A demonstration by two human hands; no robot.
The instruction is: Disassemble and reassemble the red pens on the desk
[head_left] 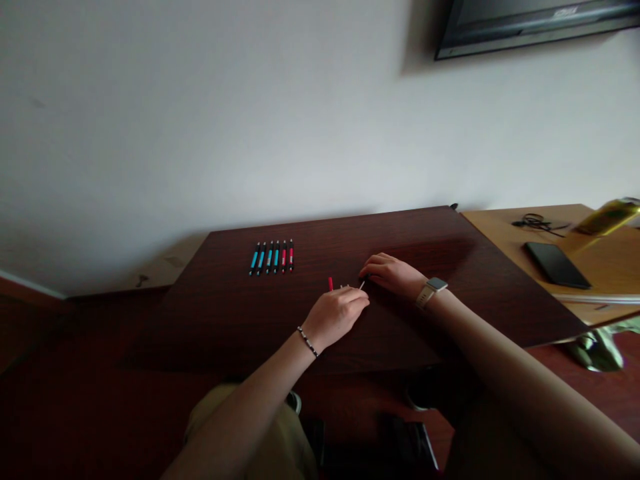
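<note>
My left hand (336,315), with a beaded bracelet at the wrist, is closed low over the dark table. A thin white rod (362,285), which looks like a pen refill, sticks up at its fingertips. My right hand (393,272), wearing a watch, pinches a small black pen part (367,276) close to the rod's upper end. Just beyond my left hand lies a red pen piece (331,284), and small pale bits beside it are partly hidden by the knuckles. Farther left, several blue pens (263,259) and two pink-red pens (287,257) lie in a neat row.
The dark wooden table (225,300) stands against a pale wall. On the right, a lighter table (515,230) holds a black phone (557,264), a coiled cable (537,223) and a yellow can (607,217). A screen (540,23) hangs above.
</note>
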